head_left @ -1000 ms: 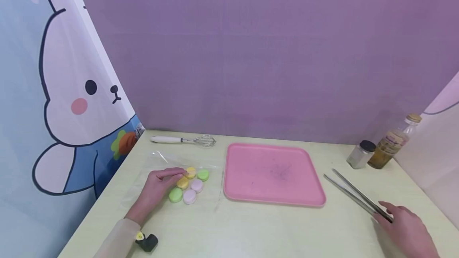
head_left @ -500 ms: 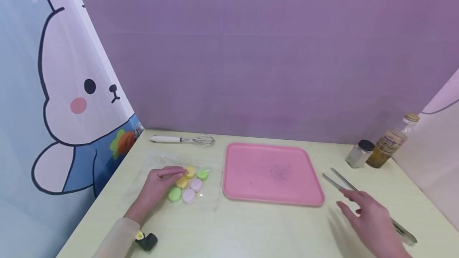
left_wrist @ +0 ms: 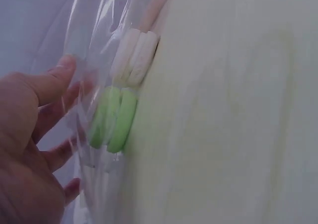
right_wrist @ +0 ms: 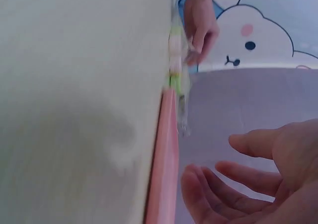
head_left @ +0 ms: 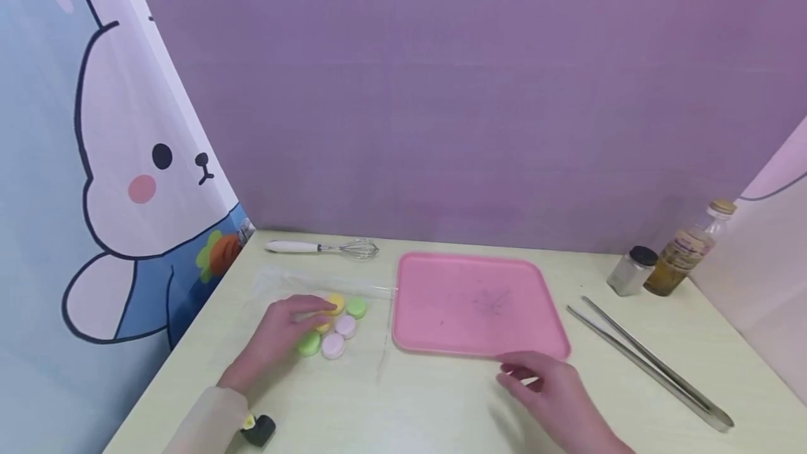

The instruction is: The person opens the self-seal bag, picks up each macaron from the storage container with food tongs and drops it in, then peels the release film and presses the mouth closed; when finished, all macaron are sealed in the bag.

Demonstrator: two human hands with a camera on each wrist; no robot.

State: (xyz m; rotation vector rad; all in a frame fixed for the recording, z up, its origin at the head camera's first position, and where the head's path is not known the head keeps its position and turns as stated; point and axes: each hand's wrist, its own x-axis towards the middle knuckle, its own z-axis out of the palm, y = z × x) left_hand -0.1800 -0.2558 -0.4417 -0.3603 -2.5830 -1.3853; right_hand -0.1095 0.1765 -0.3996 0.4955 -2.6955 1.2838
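Observation:
Several macarons, among them a yellow one (head_left: 337, 303), a green one (head_left: 356, 307) and a lilac one (head_left: 333, 346), lie inside a clear plastic bag (head_left: 277, 286) on the left of the table. My left hand (head_left: 277, 335) is over the bag's left part, fingers slightly apart at the yellow macarons. In the left wrist view its thumb and fingers are spread beside the film, near a green macaron (left_wrist: 114, 119). My right hand (head_left: 555, 394) hovers near the front edge of the pink tray (head_left: 435, 300), fingers loosely bent and holding nothing.
Metal tongs (head_left: 656, 373) lie slanting on the right of the table. Behind them stand a black-lidded jar (head_left: 630, 273) and a corked bottle (head_left: 686, 251). A whisk (head_left: 321, 248) lies at the back left, and a small black object (head_left: 260, 431) near the left sleeve.
My right hand has let go of the tongs, which now lie on the table, and has moved left to the tray's front edge. The left thumb and forefinger have parted slightly.

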